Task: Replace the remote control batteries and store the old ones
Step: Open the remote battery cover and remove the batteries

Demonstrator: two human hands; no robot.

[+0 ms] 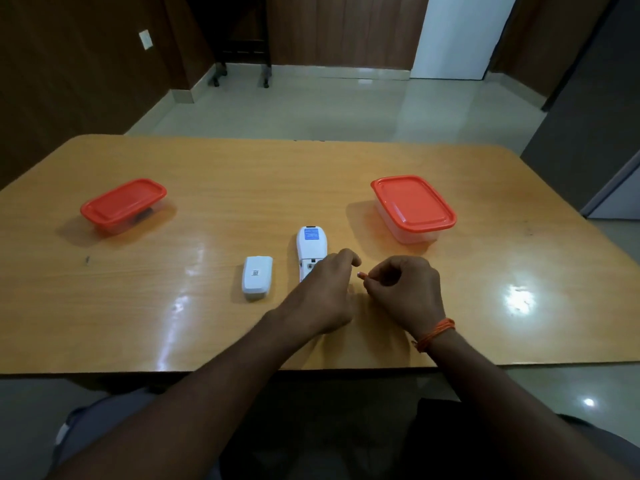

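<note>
orange-lidded left box (pixel 123 206) holds something dark; right box (pixel 414 208) looks empty.

Item count: two red-lidded containers, one far left (pixel 123 206) and one far right (pixel 414 207); one remote control (pixel 310 249); one detached battery cover (pixel 257 277); one battery (pixel 361 275); one table (pixel 207 174).

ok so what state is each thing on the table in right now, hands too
white remote control: face down, battery bay uncovered
white battery cover: off, lying left of the remote
left clear plastic box with orange lid: lid on, something dark inside
right clear plastic box with orange lid: lid on
left hand: resting over the remote's bay
right hand: pinching a small orange-tipped battery
</note>
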